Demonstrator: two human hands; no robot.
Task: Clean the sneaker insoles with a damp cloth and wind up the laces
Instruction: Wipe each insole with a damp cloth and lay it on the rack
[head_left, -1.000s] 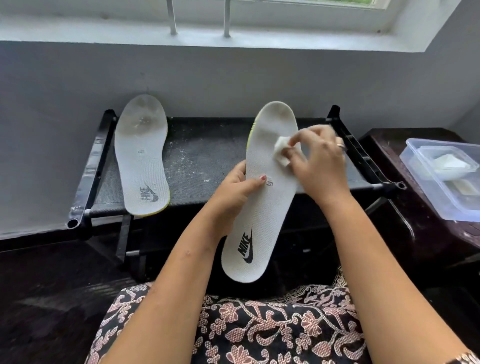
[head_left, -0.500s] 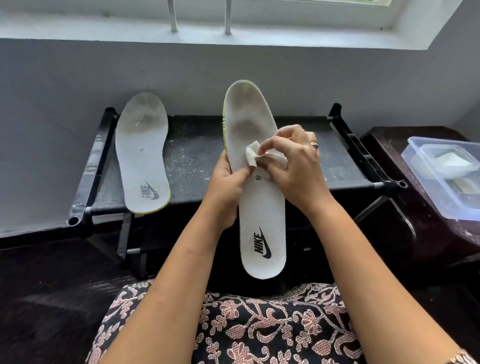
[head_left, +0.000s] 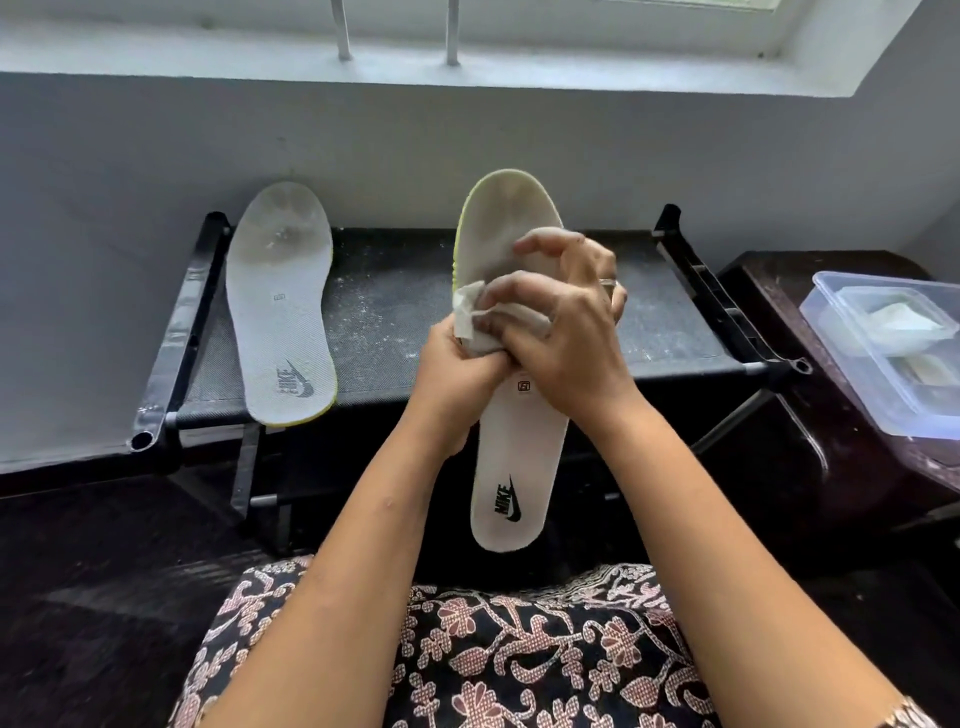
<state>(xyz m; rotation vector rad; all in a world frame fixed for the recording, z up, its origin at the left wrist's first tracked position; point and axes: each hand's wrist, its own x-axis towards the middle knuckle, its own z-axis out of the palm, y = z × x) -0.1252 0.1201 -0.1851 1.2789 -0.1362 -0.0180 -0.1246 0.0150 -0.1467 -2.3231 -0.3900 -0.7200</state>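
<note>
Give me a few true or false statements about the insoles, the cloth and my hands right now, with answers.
1. The right hand holds a white cloth against the held insole. True.
2. The second insole is in a hand too. False: it lies on the black rack.
3. The left hand grips the held insole. True.
4. The held insole's logo sits beyond the hands. False: it sits nearer, toward the patterned lap.

One insole (head_left: 519, 457) stands upright, white cloth (head_left: 467, 318) across its middle; the other insole (head_left: 280, 312) rests on a rack (head_left: 395, 312)
</note>
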